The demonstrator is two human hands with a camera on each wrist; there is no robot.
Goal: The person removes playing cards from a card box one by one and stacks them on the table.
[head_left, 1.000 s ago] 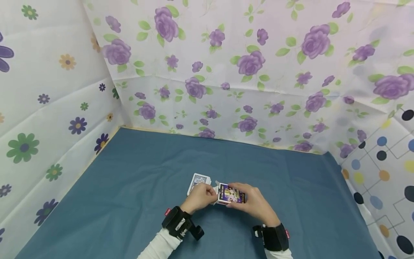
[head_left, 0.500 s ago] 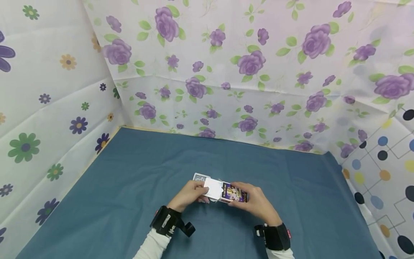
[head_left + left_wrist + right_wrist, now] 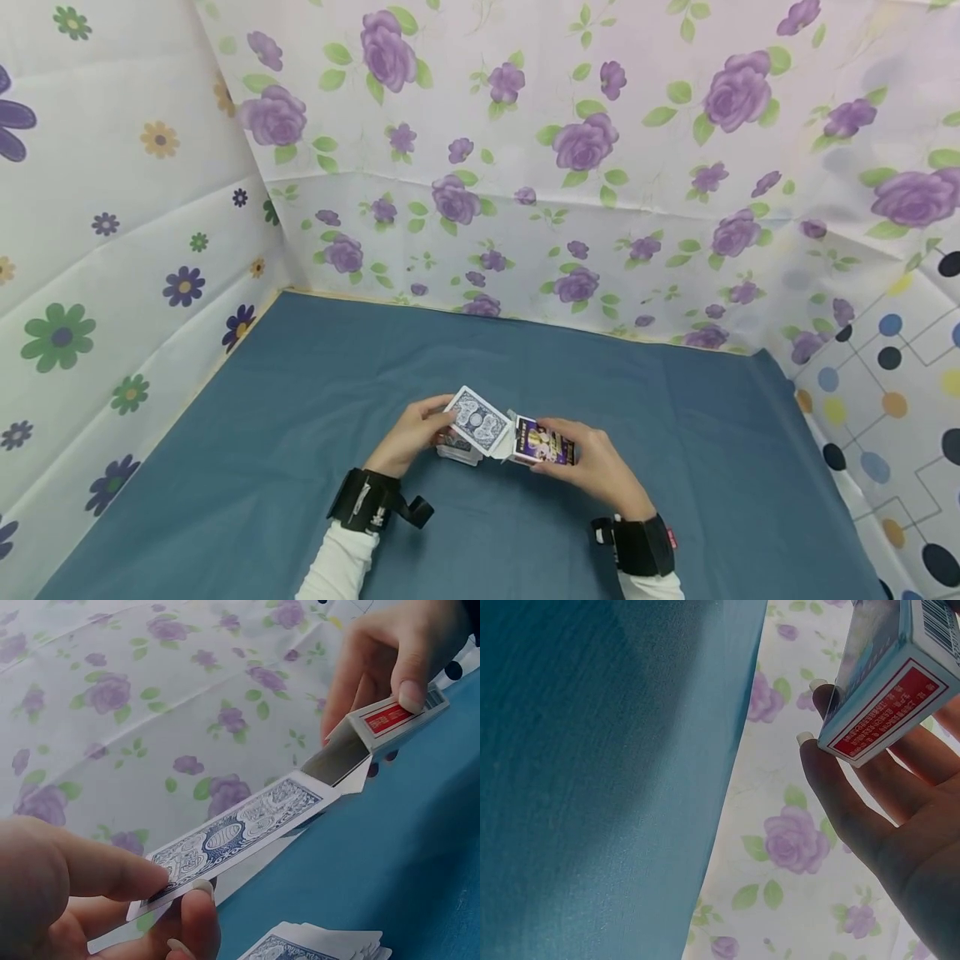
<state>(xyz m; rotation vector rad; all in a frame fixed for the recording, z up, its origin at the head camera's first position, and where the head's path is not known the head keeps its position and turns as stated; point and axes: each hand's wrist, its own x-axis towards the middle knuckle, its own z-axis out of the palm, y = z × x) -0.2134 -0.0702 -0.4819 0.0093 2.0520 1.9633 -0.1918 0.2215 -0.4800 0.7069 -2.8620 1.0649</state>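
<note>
Between thumb and fingers, my left hand pinches a playing card with a blue patterned back. In the left wrist view the far end of this card lies at the mouth of a card box, whose flap hangs out. A purple-fronted card box is gripped in my right hand, its mouth turned toward the left hand. Below the held card, a loose stack of playing cards lies on the table, partly covered by the left hand and card. The right wrist view shows the box's red-labelled side.
A blue cloth covers the table. Flowered sheets hang upright behind and at the left; a dotted sheet stands at the right. Both wrists wear black straps.
My left hand has moved left and up. A white card face showed at the box mouth half a second ago; now a blue patterned back shows, angled. The right hand has barely moved.
</note>
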